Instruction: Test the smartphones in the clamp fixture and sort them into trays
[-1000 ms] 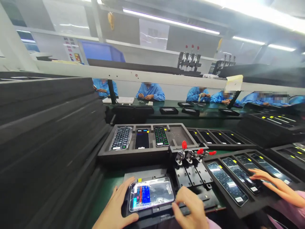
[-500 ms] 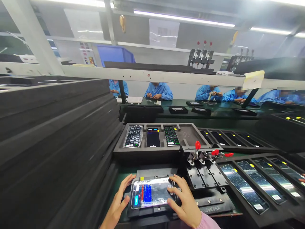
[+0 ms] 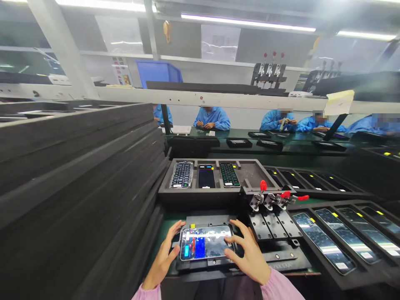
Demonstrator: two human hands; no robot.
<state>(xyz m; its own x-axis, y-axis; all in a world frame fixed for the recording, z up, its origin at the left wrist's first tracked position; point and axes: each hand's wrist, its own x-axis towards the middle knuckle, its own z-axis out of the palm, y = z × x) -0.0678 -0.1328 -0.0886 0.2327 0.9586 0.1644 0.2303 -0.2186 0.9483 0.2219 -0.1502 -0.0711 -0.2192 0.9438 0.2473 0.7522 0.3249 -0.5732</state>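
Note:
A lit phone screen point(image 3: 214, 246) lies face up on a black fixture point(image 3: 215, 263), showing coloured blocks at its left half and glare along its top. A yellow tab sticks out at its upper left. My left hand point(image 3: 164, 257) is at the left end, thumb and fingers apart, the thumb by the screen's edge. My right hand point(image 3: 250, 254) spreads over the right end, with fingertips on or just above the glass; exact contact is hard to tell. Right of it stands a clamp block with red-tipped toggle levers point(image 3: 263, 186).
Behind the fixture, a foam tray point(image 3: 187, 192) holds three phone screens. At right, another foam tray point(image 3: 328, 277) holds several screens with yellow tabs. A tall stack of black foam trays point(image 3: 78, 200) rises at left. Across the bench, several people in blue work clothes point(image 3: 212, 118) sit.
My right hand has come from beside the screen onto its right end. My left hand stays at the left end. Another person's hand over the right tray has gone from view.

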